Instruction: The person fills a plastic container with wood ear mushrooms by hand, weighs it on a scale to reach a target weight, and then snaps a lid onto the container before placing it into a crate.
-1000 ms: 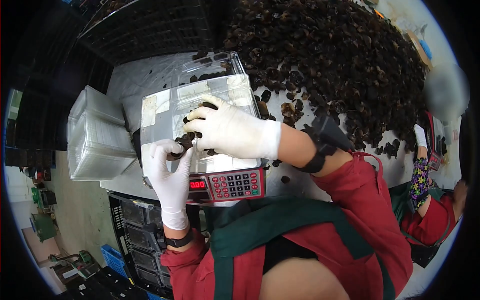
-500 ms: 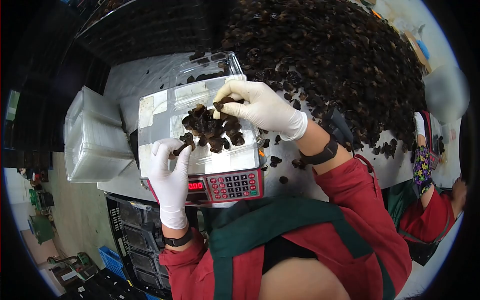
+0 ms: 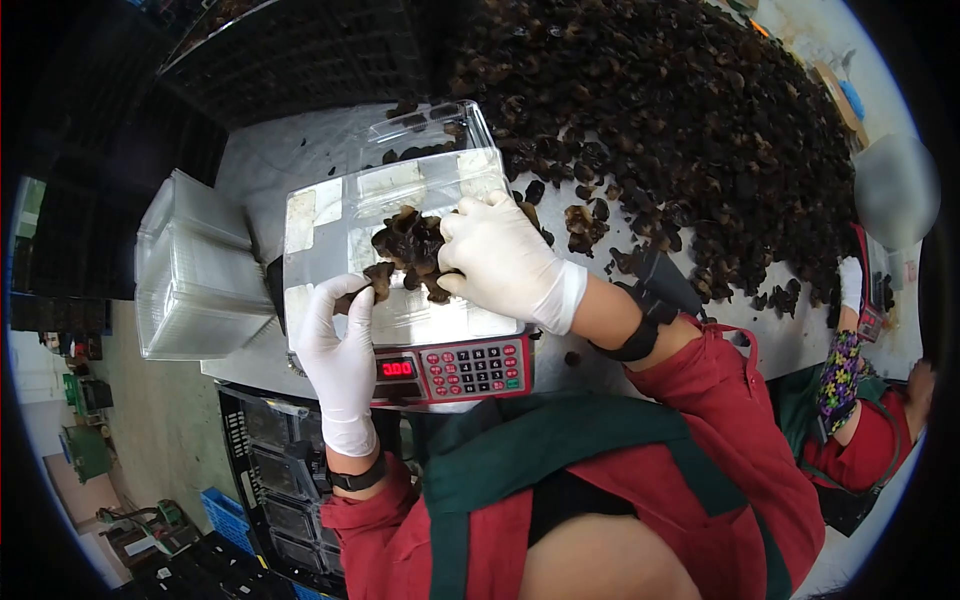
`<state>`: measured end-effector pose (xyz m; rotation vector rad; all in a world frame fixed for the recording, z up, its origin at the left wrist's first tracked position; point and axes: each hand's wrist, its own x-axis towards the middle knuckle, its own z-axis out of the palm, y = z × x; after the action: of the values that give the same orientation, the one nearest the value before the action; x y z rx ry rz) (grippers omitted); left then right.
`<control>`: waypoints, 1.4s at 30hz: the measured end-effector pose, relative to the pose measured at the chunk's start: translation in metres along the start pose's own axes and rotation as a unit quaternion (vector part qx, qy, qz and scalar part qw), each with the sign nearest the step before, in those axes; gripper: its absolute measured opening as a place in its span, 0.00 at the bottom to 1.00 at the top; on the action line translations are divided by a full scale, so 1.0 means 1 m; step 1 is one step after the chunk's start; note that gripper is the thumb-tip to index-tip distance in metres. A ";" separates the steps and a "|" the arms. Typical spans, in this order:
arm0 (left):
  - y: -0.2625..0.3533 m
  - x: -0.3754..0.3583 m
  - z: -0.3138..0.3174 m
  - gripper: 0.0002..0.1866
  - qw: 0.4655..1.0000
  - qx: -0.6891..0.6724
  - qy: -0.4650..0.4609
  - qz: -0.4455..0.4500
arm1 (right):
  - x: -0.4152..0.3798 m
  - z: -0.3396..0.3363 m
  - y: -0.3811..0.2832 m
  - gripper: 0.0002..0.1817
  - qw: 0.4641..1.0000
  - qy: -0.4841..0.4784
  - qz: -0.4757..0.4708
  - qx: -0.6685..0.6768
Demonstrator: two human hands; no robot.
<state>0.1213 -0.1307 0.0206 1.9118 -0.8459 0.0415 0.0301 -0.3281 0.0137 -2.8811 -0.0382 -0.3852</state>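
Note:
A clear plastic box [image 3: 400,322] lies on the scale [image 3: 300,245], its display lit red. Inside it sits a clump of dark wood ear mushrooms [image 3: 408,243]. My left hand [image 3: 340,340], in a white glove, pinches a small wood ear mushroom [image 3: 378,280] between thumb and fingertips at the clump's near left. My gloved right hand [image 3: 510,255] is closed over the right side of the clump, thumb and fingers curled around mushrooms. Its fingertips are partly hidden.
A large heap of wood ear mushrooms [image 3: 670,130] covers the table's far right, with loose pieces [image 3: 585,228] nearer. Stacked clear boxes [image 3: 200,290] stand left of the scale. Black crates [image 3: 290,60] rise behind. At the far right another person's sleeve [image 3: 840,385] shows.
My right hand has gone down from holding a piece above the box to closing over the clump's right side. My left hand stays near the clump, still pinching a piece.

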 end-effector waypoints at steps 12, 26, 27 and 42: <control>0.004 0.000 -0.005 0.05 0.956 -0.247 -0.043 -0.154 | -0.075 -0.061 0.044 0.12 0.865 0.045 0.216 0.450; 0.085 -0.043 0.068 0.08 0.919 -0.164 -0.358 0.013 | -0.181 -0.053 0.011 0.04 0.784 -0.011 0.242 0.572; 0.078 -0.044 0.073 0.09 0.913 -0.159 -0.365 0.089 | -0.193 -0.057 0.014 0.04 0.779 0.007 0.259 0.571; 0.040 0.034 0.042 0.14 0.962 0.136 -0.099 0.215 | -0.395 -0.091 0.018 0.09 0.757 -0.339 0.535 0.160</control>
<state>0.1107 -0.1934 0.0438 1.9701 -1.4452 0.2460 -0.3739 -0.3647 -0.0082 -2.0519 1.2041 0.7897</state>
